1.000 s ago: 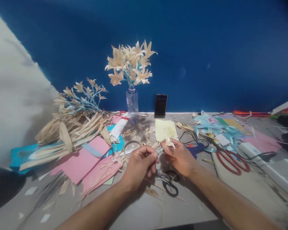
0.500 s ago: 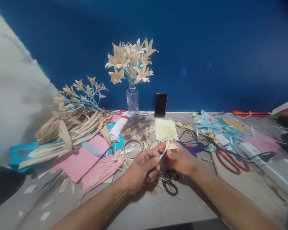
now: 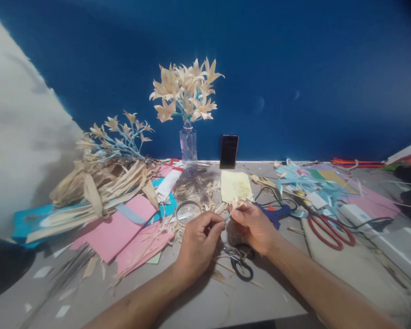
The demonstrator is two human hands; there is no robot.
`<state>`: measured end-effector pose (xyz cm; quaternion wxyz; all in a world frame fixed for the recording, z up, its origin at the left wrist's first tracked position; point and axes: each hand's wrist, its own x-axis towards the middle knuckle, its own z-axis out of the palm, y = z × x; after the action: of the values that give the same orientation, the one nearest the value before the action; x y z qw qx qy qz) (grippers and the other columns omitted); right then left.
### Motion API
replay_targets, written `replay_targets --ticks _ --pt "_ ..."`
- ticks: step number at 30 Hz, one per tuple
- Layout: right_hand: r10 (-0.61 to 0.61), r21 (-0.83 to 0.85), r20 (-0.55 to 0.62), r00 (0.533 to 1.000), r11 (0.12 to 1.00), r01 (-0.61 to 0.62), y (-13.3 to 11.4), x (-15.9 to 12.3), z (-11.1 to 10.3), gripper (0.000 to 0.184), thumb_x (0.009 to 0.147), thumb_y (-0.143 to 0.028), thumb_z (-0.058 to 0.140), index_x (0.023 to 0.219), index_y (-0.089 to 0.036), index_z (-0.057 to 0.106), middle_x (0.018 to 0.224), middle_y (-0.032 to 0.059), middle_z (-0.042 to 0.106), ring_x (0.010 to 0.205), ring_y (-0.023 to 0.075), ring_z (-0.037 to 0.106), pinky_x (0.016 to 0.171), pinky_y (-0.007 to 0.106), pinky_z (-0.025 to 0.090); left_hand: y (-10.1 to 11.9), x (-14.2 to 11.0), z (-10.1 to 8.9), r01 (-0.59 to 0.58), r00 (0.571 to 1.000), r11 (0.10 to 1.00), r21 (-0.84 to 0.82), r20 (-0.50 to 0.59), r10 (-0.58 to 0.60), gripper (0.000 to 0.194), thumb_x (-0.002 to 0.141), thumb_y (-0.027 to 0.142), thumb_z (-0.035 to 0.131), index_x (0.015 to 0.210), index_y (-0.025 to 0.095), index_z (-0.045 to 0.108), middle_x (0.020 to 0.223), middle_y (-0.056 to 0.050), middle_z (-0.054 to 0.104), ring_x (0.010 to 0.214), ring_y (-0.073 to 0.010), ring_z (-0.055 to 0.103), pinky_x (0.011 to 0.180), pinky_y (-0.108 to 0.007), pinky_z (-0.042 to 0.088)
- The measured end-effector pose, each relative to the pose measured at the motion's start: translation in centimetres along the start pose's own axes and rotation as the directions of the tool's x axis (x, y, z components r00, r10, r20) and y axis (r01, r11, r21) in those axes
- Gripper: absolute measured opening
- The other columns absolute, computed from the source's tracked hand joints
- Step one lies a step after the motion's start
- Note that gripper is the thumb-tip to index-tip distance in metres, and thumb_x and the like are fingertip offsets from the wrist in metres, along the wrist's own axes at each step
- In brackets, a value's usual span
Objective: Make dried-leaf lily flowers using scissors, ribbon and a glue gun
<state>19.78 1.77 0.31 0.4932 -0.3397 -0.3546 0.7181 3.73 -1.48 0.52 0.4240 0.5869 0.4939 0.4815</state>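
A small cream husk flower (image 3: 238,204) is pinched in my right hand (image 3: 251,225), its petals showing above the fingers. My left hand (image 3: 201,242) is closed at the light blue stem (image 3: 227,218) below the bloom, thumb against forefinger. Much of the stem is hidden by the fingers. Under and between my hands lie black-handled scissors (image 3: 242,269) on the table. Just beyond my right hand rests a blue glue gun (image 3: 277,213). A roll of tape (image 3: 187,211) lies beyond my left hand.
A clear bottle (image 3: 188,151) holds cream flowers (image 3: 185,91) by the blue wall. Dried husks (image 3: 99,187) and pink paper (image 3: 123,228) cover the left side. A phone (image 3: 229,151) leans on the wall. Red-handled scissors (image 3: 332,232) and a white power strip (image 3: 380,237) lie right.
The flower has turned between my fingers and its petals are now more covered by my right hand. Both hands stay close together in about the same place.
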Motion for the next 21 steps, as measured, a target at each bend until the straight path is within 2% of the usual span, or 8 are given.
replay_targets --ticks 2,5,9,11,12,14,17,21 --pt "-0.012 0.019 0.013 1.000 1.000 0.012 0.04 0.11 -0.20 0.039 0.056 -0.035 0.095 0.072 -0.015 0.065 0.060 -0.0068 0.050 0.047 0.0033 0.036 0.043 0.017 0.024 -0.05 0.14 0.07 0.162 0.986 0.972 -0.169 0.075 -0.151 0.017 0.084 0.031 0.064 0.074 0.018 0.063 0.053 0.001 0.059 0.043 -0.0121 0.053 0.045 -0.023 0.041" --pt "-0.022 0.040 0.034 0.999 0.999 0.021 0.06 0.07 -0.45 0.036 0.057 -0.033 0.095 0.072 -0.016 0.066 0.067 -0.0047 0.056 0.051 0.0044 0.040 0.044 0.017 0.028 -0.13 0.51 -0.15 0.393 0.914 0.823 -0.410 0.271 -0.302 0.023 0.081 0.036 0.070 0.072 0.017 0.060 0.053 0.000 0.060 0.037 -0.0100 0.050 0.038 -0.020 0.036" --pt "0.034 0.045 0.089 0.995 0.998 -0.038 -0.06 -0.17 -0.55 0.038 0.056 -0.034 0.095 0.074 -0.018 0.066 0.076 -0.0028 0.060 0.055 0.0071 0.048 0.048 0.020 0.036 0.03 0.85 -0.68 0.658 0.744 0.523 -0.541 0.573 -0.344 0.030 0.071 0.033 0.081 0.071 0.015 0.057 0.055 0.001 0.057 0.037 -0.0036 0.040 0.034 -0.014 0.024" --pt "0.063 0.039 0.135 0.989 0.997 -0.069 -0.17 -0.19 -0.51 0.040 0.057 -0.037 0.095 0.077 -0.018 0.067 0.075 -0.0029 0.059 0.057 0.0084 0.051 0.050 0.020 0.038 0.22 0.81 -0.79 0.710 0.692 0.472 -0.524 0.645 -0.324 0.031 0.071 0.031 0.082 0.071 0.014 0.057 0.052 0.004 0.052 0.038 -0.0016 0.033 0.034 -0.012 0.019" --pt "0.066 0.035 0.153 0.986 0.997 -0.072 -0.23 -0.16 -0.48 0.040 0.057 -0.038 0.094 0.078 -0.018 0.067 0.073 -0.0031 0.058 0.057 0.0080 0.051 0.049 0.020 0.037 0.31 0.73 -0.78 0.702 0.696 0.482 -0.525 0.649 -0.307 0.031 0.073 0.032 0.081 0.070 0.014 0.056 0.049 0.005 0.049 0.037 -0.0011 0.030 0.034 -0.011 0.018" --pt "0.054 0.023 0.167 0.984 0.998 -0.058 -0.29 -0.03 -0.44 0.040 0.059 -0.040 0.093 0.080 -0.017 0.068 0.069 -0.0041 0.055 0.052 0.0052 0.044 0.046 0.017 0.032 0.42 0.53 -0.66 0.629 0.760 0.539 -0.559 0.589 -0.276 0.032 0.076 0.035 0.079 0.070 0.015 0.054 0.046 0.007 0.045 0.036 -0.0010 0.026 0.034 -0.012 0.016" --pt "0.033 -0.028 0.105 0.994 0.999 -0.030 -0.20 0.14 -0.45 0.038 0.060 -0.036 0.093 0.083 -0.016 0.069 0.064 -0.0058 0.051 0.049 0.0032 0.034 0.043 0.016 0.024 0.45 0.28 -0.40 0.458 0.883 0.680 -0.573 0.383 -0.272 0.031 0.078 0.038 0.074 0.072 0.019 0.051 0.045 0.008 0.046 0.034 -0.0031 0.030 0.035 -0.014 0.021" --pt "0.031 -0.083 0.012 0.999 0.996 -0.030 0.25 0.05 -0.47 0.040 0.057 -0.034 0.094 0.079 -0.016 0.067 0.065 -0.0047 0.054 0.050 0.0046 0.040 0.044 0.017 0.028 0.39 0.13 -0.15 0.311 0.950 0.874 -0.374 0.121 -0.286 0.025 0.081 0.038 0.069 0.074 0.021 0.052 0.044 0.008 0.046 0.033 -0.0064 0.037 0.035 -0.017 0.027"
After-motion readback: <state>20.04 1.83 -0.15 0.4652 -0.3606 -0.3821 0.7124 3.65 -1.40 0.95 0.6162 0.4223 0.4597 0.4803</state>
